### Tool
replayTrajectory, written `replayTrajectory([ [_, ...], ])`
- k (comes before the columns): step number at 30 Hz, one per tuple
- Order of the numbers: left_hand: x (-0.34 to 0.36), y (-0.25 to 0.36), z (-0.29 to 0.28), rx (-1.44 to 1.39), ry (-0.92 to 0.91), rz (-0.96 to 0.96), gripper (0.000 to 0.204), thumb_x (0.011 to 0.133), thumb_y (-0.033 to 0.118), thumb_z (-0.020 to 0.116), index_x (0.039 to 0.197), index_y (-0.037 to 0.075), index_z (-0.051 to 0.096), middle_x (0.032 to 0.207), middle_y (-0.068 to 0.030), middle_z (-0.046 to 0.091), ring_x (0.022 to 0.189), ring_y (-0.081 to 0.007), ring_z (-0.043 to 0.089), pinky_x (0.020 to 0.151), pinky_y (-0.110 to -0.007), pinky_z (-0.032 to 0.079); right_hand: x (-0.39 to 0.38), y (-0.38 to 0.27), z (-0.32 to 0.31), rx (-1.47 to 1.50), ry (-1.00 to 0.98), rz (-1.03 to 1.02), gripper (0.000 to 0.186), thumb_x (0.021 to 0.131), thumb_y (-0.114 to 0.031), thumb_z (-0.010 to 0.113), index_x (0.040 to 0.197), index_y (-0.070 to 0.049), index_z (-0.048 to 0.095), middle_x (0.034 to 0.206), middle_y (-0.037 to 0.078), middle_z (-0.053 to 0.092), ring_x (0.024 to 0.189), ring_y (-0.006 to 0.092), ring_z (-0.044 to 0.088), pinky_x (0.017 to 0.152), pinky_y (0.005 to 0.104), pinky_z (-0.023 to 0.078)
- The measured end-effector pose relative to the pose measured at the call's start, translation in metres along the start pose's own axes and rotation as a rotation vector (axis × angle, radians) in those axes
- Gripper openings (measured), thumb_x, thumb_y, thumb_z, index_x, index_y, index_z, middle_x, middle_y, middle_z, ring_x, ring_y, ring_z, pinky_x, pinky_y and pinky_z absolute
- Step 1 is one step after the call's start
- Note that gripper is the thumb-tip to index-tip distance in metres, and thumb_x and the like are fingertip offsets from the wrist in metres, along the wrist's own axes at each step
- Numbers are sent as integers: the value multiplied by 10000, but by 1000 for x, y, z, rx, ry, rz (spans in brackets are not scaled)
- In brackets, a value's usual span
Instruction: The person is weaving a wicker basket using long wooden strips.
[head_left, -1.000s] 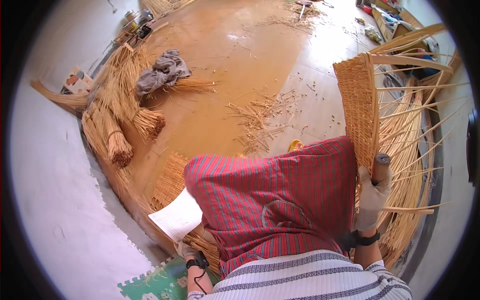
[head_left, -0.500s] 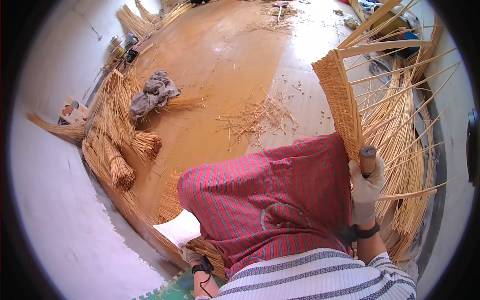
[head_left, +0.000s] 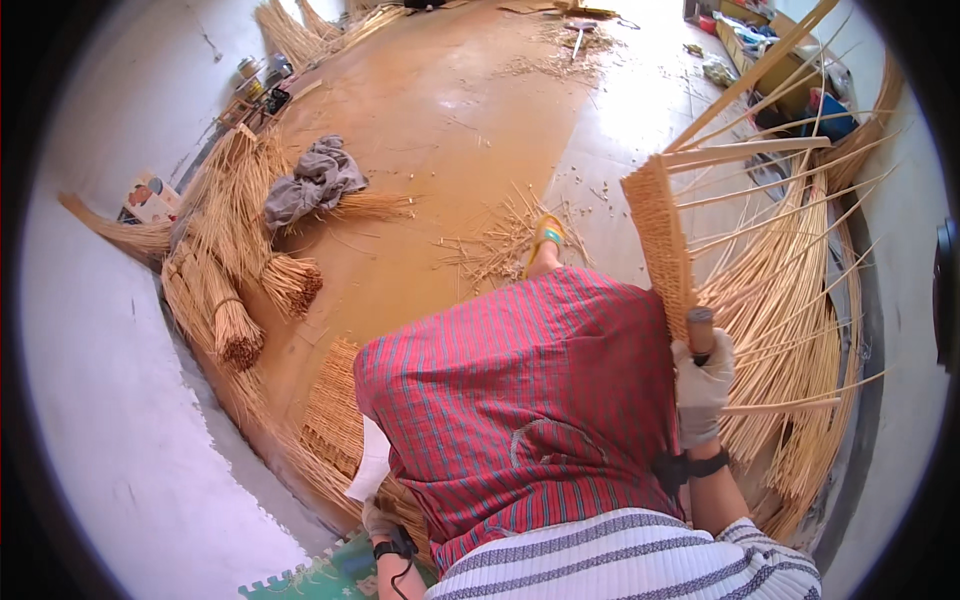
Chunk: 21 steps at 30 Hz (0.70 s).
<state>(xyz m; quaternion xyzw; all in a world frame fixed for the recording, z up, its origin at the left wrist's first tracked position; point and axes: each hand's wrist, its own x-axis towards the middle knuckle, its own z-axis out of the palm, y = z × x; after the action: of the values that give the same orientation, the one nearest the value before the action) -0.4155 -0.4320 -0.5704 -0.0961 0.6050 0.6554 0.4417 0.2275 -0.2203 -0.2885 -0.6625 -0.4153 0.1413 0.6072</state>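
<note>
At the right, my right hand [head_left: 702, 395], in a white glove, is closed round a short wooden handle [head_left: 700, 338] with a dark end; the tool's other end is hidden. Right beside it stands a tilted woven wicker panel [head_left: 657, 235] with loose rods sticking out to the right. A red striped cloth [head_left: 520, 390] covers my lap and touches the panel's lower part. Low on the left, my left hand [head_left: 380, 518], also gloved, is closed at the lower end of a white sheet [head_left: 374, 462], partly covered by the lap cloth.
Bundles of wicker rods [head_left: 235, 325] lie along the left wall with a grey cloth [head_left: 315, 180] on them. Another woven panel [head_left: 335, 400] rests by my left knee. Long loose rods [head_left: 790, 380] fill the right side. Cut scraps [head_left: 490, 245] lie around my sandalled foot [head_left: 545, 245].
My right hand, the handle and the wicker panel have shifted left and slightly down in view. A sandalled foot now shows beyond the lap cloth. Less of the white sheet is visible.
</note>
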Motion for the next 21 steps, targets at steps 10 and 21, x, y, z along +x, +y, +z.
replayTrajectory([
  [10, 8, -27, -23, 686, -149, 118, 63, 908, 43, 595, 845, 51, 596, 717, -9, 556, 732, -151, 616, 635, -312, 536, 15, -38, -63, -137, 23, -106, 256, 812, 84, 736, 1015, -18, 618, 940, 24, 514, 873, 129, 522, 781, 260, 450],
  [21, 5, 3, 11, 1077, -120, 422, 35, 916, 132, 606, 922, 124, 640, 818, -17, 627, 732, -247, 634, 664, -405, 575, 14, -40, -64, -199, 52, -130, 233, 748, 81, 724, 931, -12, 615, 862, 69, 519, 787, 201, 544, 741, 269, 466],
])
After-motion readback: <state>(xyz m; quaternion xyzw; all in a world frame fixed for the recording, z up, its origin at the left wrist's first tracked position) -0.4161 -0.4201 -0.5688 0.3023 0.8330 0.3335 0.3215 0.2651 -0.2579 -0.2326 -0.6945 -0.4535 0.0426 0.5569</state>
